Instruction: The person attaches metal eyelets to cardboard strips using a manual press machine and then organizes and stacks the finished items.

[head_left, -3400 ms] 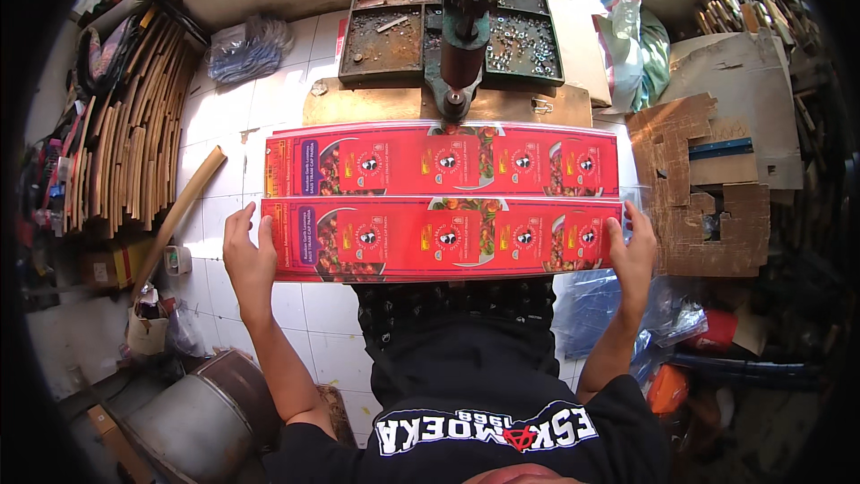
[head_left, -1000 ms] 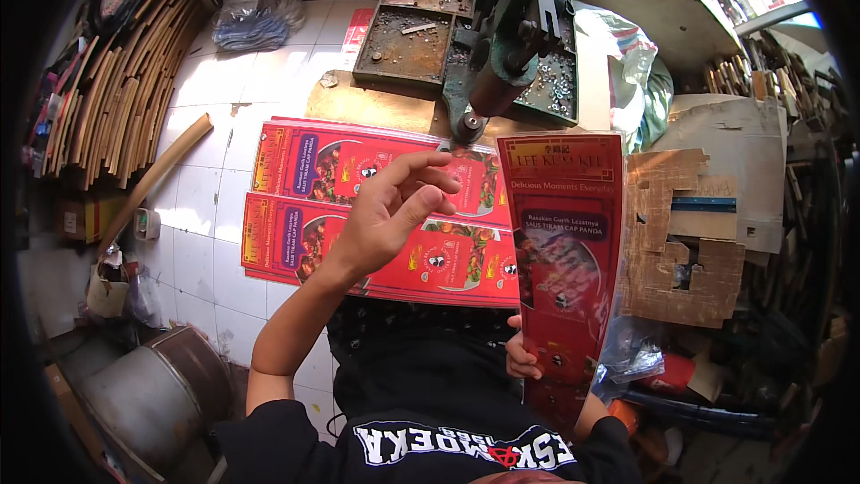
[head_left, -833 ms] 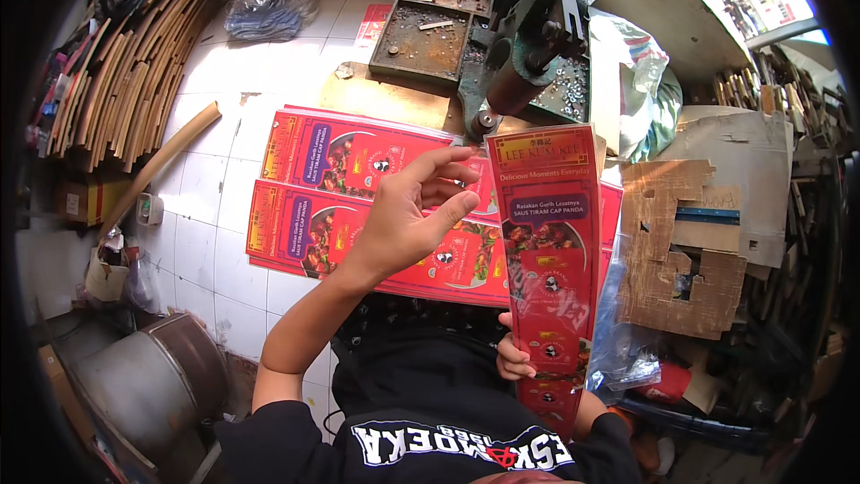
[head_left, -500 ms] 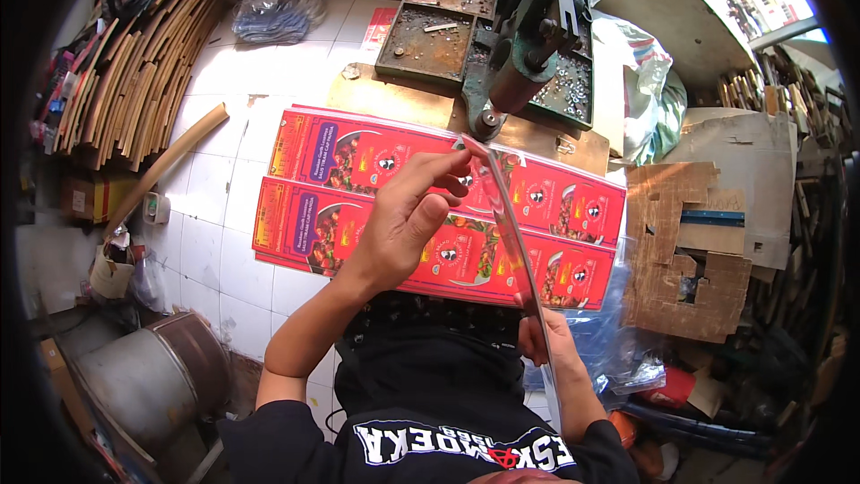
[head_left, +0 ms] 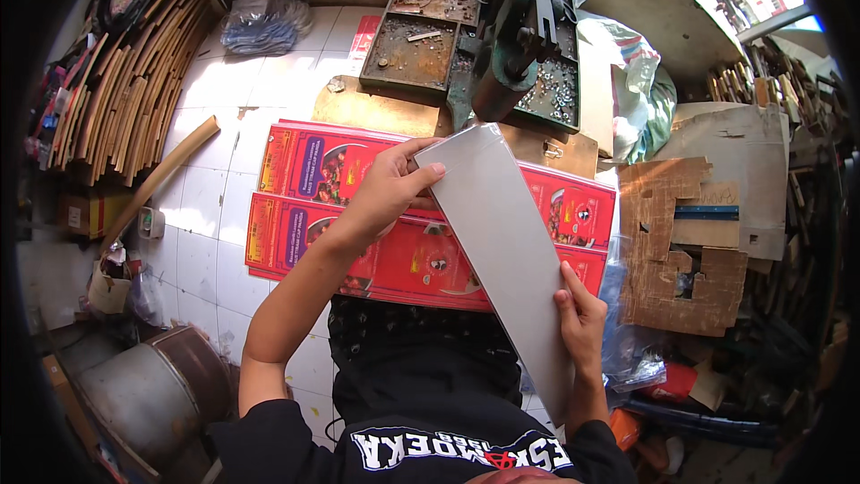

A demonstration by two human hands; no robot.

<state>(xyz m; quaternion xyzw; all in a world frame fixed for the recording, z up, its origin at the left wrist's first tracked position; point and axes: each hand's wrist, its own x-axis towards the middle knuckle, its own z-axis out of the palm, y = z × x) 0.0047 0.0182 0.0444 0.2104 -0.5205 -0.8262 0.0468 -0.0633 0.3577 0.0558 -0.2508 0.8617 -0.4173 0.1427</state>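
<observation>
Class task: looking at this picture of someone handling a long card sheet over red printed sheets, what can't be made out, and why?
- Printed face of the grey sheet: turned away in the head view.
- Middle of the red sheets: hidden by the grey sheet and left hand.
- Right hand palm: pressed against the sheet's edge.
- Parts in the metal tray: too small.
</observation>
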